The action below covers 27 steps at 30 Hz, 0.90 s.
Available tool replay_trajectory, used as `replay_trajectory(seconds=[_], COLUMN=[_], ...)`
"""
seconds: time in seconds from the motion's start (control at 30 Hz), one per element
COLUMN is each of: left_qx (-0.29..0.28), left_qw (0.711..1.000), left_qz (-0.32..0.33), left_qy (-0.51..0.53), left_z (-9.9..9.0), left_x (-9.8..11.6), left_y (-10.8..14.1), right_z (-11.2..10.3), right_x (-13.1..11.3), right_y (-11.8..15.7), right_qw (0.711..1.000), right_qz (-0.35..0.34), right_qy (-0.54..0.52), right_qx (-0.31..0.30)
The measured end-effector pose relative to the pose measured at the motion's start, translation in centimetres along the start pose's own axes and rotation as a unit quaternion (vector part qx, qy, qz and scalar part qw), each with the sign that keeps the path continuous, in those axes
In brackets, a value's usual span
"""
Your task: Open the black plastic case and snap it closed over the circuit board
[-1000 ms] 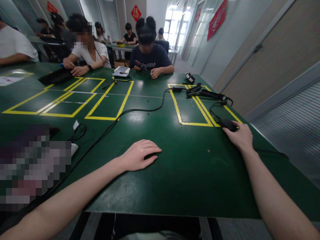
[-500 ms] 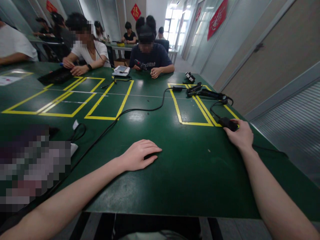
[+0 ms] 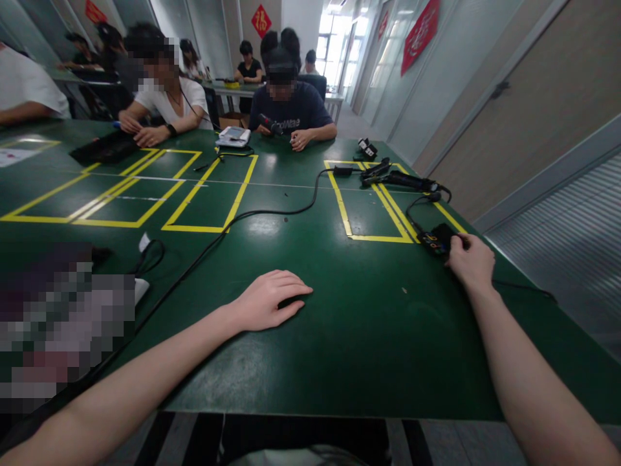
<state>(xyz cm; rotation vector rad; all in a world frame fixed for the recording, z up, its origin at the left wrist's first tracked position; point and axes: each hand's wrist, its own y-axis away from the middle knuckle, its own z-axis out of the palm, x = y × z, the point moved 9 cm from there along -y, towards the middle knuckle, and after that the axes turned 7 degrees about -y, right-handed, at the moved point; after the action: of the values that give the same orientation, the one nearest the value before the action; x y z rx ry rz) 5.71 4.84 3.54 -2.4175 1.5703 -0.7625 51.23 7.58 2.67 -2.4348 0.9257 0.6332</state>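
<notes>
Small black device point(image 3: 440, 236) on green counter point(image 3: 359, 349), near its right edge; right hand point(image 3: 471, 260) clamped on the device's end. Left hand point(image 3: 272, 299) palm-down at counter's near middle, fingers relaxed; hands well apart. Yellow tape point(image 3: 194, 228) outlines across counter's far half. Beyond counter: seated people point(image 3: 294, 107), bright window point(image 3: 330, 55), red banner point(image 3: 420, 35).

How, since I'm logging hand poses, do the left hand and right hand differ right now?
The left hand is empty, while the right hand grips the end of a black box.
The left hand lies palm down with fingers extended; the right hand's fingers are bent.
The right hand is nearer the table's right edge than the left hand.
Both are bare.
</notes>
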Motion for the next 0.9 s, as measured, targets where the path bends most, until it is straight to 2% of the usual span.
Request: replay_trajectory(seconds=[0.2,0.7,0.83,0.9], left_qx=[0.002,-0.001,0.001,0.004], left_qw=[1.000,1.000,1.000,1.000], left_qz=[0.003,0.005,0.006,0.009], left_qy=[0.001,-0.003,-0.002,-0.002], left_z=[0.0,0.3,0.2,0.2], left_x=[0.0,0.0,0.0,0.1], left_y=[0.0,0.0,0.0,0.0], right_z=[0.1,-0.6,-0.9,-0.6], right_x=[0.2,-2.7,-1.8,-1.2], right_y=[0.2,1.2,0.8,0.5], right_qw=[0.999,0.996,0.998,0.998], right_qz=[0.020,-0.079,-0.053,-0.044], right_qy=[-0.032,-0.028,0.007,0.038], right_qx=[-0.004,0.008,0.031,0.021])
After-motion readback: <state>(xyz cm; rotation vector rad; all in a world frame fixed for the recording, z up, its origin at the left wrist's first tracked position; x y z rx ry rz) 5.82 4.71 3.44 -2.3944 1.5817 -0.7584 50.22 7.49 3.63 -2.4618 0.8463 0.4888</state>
